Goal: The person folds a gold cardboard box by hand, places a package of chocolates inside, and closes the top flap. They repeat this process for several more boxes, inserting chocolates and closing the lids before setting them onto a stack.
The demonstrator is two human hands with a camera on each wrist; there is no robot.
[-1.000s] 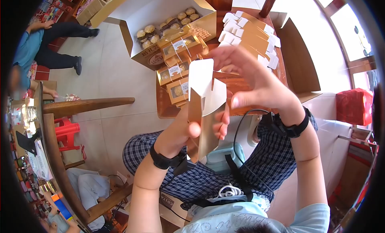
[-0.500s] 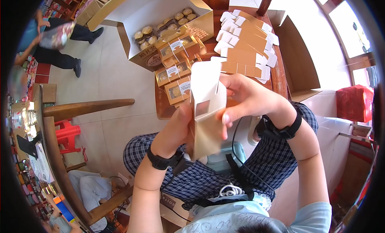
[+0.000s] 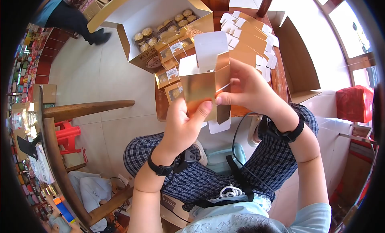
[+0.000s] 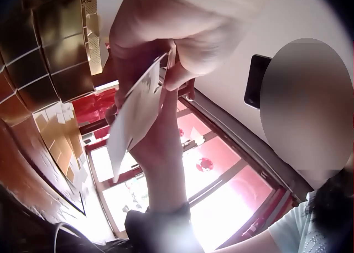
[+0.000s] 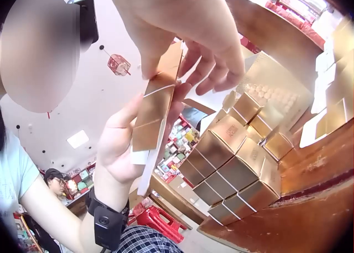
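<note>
A gold carton point(image 3: 198, 88) with white inner flaps is held up in front of the body, its top flap standing open and another white flap hanging below. My left hand point(image 3: 186, 120) grips its lower left, thumb across the gold face and fingers behind. At the right side panel, my right hand point(image 3: 254, 88) pinches the carton's edge with the thumb in front. From the right wrist, the carton point(image 5: 155, 106) appears edge-on between the right hand point(image 5: 182, 21) and the left hand point(image 5: 121, 142). The left wrist view shows the carton's white inside point(image 4: 138, 109).
Filled gold boxes point(image 3: 174, 90) are stacked on the wooden table point(image 3: 160, 108), beside a large open carton point(image 3: 154, 60) of gold-wrapped balls. Flattened gold box blanks point(image 3: 250, 36) lie at the right. A brown cardboard box point(image 3: 294, 52) stands beyond. Another person point(image 3: 68, 18) is at upper left.
The carton has turned so its gold face shows and its flaps have spread. My right hand, first apart from it, has come onto its right side. The other person has moved toward the top.
</note>
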